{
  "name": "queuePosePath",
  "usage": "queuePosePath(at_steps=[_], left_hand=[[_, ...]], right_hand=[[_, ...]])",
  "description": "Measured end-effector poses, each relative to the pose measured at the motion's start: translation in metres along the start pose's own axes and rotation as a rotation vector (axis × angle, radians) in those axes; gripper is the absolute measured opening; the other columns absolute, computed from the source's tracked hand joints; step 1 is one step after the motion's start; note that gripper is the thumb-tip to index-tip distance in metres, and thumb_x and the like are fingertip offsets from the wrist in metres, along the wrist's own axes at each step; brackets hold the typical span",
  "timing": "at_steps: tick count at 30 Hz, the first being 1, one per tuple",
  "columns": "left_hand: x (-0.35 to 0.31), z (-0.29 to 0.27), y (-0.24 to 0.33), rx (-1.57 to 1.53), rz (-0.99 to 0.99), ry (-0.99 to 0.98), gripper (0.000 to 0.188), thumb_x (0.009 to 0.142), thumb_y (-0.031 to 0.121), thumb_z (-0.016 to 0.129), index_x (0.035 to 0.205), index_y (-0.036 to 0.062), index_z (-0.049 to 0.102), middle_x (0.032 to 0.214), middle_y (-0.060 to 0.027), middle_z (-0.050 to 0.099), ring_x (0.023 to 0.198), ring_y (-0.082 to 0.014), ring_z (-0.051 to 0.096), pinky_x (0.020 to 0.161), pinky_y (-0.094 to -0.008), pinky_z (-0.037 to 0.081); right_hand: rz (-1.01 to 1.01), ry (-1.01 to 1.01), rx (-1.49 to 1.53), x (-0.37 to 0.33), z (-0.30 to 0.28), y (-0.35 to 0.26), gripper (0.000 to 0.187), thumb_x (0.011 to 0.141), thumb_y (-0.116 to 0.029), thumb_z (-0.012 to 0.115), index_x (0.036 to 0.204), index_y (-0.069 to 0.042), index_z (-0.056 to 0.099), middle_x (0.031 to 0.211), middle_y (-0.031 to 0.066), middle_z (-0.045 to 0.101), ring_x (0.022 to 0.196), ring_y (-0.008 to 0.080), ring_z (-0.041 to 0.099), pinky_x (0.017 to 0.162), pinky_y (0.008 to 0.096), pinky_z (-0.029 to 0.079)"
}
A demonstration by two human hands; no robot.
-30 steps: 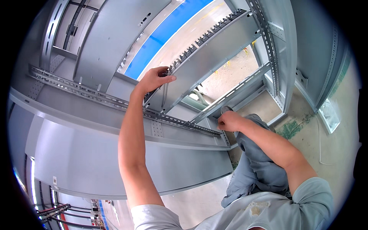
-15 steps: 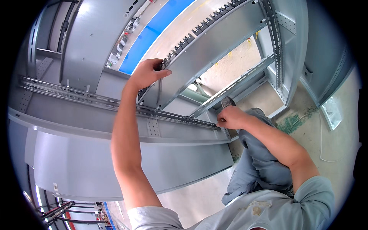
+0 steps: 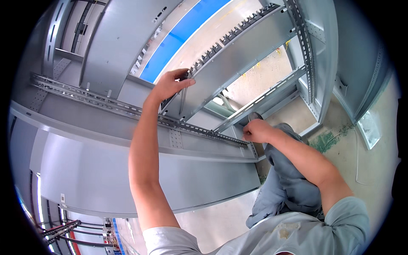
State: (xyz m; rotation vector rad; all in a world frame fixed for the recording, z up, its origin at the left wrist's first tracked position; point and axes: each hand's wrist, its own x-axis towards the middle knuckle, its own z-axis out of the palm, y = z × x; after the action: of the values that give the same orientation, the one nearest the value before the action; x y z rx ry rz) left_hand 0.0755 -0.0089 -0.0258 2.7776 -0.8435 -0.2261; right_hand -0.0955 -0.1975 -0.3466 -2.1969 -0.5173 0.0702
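Note:
My left hand [image 3: 170,86] is closed at the near end of a row of black toothed clips [image 3: 212,52], which lines the edge of a grey metal panel [image 3: 238,59]. Between its thumb and fingers is a slim grey rod-like tool [image 3: 183,101], hanging down along the panel; its upper end is partly hidden by the fingers. Lower and to the right, my right hand [image 3: 257,131] is closed by the end of a perforated metal rail [image 3: 199,130]. Its fingertips are bent inward against that end, and what they hold, if anything, cannot be made out.
A grey sheet-metal cabinet frame surrounds both hands, with slotted uprights [image 3: 307,55] and a crossbar [image 3: 267,100]. A wide grey panel [image 3: 148,182] lies in front. My shoe [image 3: 255,116] stands beside the frame. Green debris [image 3: 325,142] and a white cord [image 3: 357,161] lie on the floor.
The whole view has shifted slightly, so the cabinet sits a little farther right. Both hands keep nearly the same places on the panel and the rail.

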Motion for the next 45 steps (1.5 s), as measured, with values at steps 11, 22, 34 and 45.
queuePosePath(at_steps=[11, 22, 34, 45], left_hand=[[0.003, -0.012, 0.007, -0.048, -0.154, -0.133, 0.088, 0.079, 0.044, 0.089, 0.138, -0.0123, 0.058, 0.128, -0.0248, 0.069, 0.118, -0.0294, 0.068, 0.104, -0.0381, 0.051], [-0.001, -0.001, 0.030, 0.204, -0.102, -0.061, 0.076, 0.082, 0.038, 0.085, 0.135, -0.0108, 0.061, 0.121, -0.0208, 0.073, 0.112, -0.0260, 0.070, 0.100, -0.0370, 0.053], [-0.009, -0.003, 0.002, 0.035, -0.070, -0.010, 0.086, 0.080, 0.049, 0.086, 0.139, -0.0094, 0.059, 0.128, -0.0199, 0.071, 0.116, -0.0259, 0.068, 0.103, -0.0363, 0.051], [-0.008, -0.014, -0.001, 0.003, -0.175, -0.080, 0.090, 0.076, 0.049, 0.090, 0.134, -0.0130, 0.061, 0.123, -0.0228, 0.072, 0.111, -0.0274, 0.071, 0.100, -0.0364, 0.054]], right_hand=[[-0.023, 0.051, 0.016, -0.005, 0.000, 0.003, 0.024, 0.084, -0.031, 0.076, 0.084, -0.007, 0.074, 0.080, 0.0144, 0.071, 0.080, 0.0371, 0.069, 0.071, 0.0480, 0.052], [-0.045, -0.017, 0.020, -0.007, 0.000, -0.004, 0.028, 0.086, -0.037, 0.075, 0.090, -0.010, 0.078, 0.084, 0.0143, 0.073, 0.085, 0.0364, 0.071, 0.075, 0.0483, 0.055], [0.016, -0.009, -0.018, 0.000, 0.001, 0.005, 0.028, 0.084, -0.038, 0.075, 0.088, -0.010, 0.078, 0.083, 0.0145, 0.074, 0.084, 0.0372, 0.071, 0.074, 0.0475, 0.056], [-0.046, 0.083, 0.030, -0.006, 0.001, 0.007, 0.025, 0.085, -0.032, 0.075, 0.082, -0.008, 0.073, 0.076, 0.0144, 0.069, 0.077, 0.0372, 0.068, 0.070, 0.0478, 0.052]])
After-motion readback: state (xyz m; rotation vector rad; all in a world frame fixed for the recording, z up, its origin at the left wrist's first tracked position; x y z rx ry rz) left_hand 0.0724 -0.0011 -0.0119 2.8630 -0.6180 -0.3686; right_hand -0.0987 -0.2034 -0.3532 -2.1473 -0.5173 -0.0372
